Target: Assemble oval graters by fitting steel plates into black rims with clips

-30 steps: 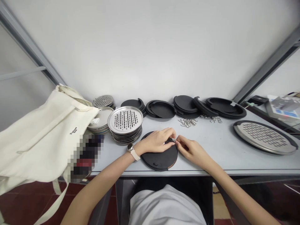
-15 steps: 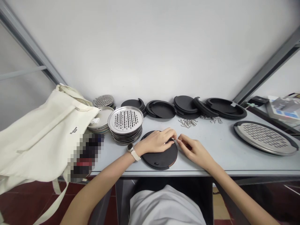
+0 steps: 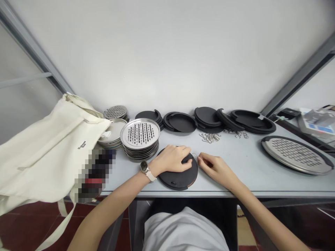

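Note:
A round black plastic grater holder lies flat near the table's front edge. My left hand rests across it, fingers curled over its upper right part and gripping it. Just off the holder's right rim, my right hand pinches a small wire hook between thumb and forefinger. The hook reaches toward the rim; whether it is joined to the holder cannot be made out. Close to my left wrist stands a stack of round metal grater plates.
Along the wall sit black holders in several piles, with loose metal hooks in front. A large oval grater lies at the right. More metal plates stand behind a cream cloth bag at the left.
My right fingers have drawn slightly away from my left hand, and the wire hook now shows between them. My left fingers have shifted a little on the holder.

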`<state>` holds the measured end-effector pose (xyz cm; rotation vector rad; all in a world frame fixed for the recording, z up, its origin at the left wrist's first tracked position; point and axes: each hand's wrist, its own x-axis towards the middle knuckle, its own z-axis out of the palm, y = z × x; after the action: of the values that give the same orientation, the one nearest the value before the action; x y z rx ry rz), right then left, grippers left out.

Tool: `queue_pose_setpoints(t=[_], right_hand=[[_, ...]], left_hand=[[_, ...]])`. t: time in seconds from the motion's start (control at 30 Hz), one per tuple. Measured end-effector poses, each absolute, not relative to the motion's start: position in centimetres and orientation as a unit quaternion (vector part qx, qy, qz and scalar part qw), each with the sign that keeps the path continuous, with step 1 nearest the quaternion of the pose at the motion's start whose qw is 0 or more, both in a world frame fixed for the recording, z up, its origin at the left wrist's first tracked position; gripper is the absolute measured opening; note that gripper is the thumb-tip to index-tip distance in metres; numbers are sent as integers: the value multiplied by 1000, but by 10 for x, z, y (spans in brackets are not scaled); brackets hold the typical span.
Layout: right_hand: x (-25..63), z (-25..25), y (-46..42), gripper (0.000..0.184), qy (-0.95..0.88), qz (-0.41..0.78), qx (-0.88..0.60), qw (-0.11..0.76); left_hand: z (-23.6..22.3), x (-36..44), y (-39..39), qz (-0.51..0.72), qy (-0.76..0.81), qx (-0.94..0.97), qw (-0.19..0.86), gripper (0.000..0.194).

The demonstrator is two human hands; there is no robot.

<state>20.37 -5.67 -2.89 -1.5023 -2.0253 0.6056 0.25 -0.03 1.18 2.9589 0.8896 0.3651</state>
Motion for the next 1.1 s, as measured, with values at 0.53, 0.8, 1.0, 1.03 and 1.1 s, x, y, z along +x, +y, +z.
queue_pose_setpoints(t=[0.53, 0.8, 1.0, 1.03, 1.1], right_hand=[[203, -30, -57, 31, -764, 216, -547, 266], [203, -28, -59, 31, -775, 229, -532, 252], [202, -28, -59, 32, -791, 225, -517, 240], [202, -28, -58, 32, -792, 224, -516, 237], [203, -27, -58, 32, -794, 221, -516, 233]], left_hand=[[10, 0, 1, 115, 216, 970, 11, 18], [10, 1, 1, 112, 224, 968, 21, 18], [13, 1, -1, 105, 236, 965, 34, 16], [13, 1, -2, 105, 243, 963, 38, 19], [13, 1, -2, 111, 250, 961, 45, 26]])
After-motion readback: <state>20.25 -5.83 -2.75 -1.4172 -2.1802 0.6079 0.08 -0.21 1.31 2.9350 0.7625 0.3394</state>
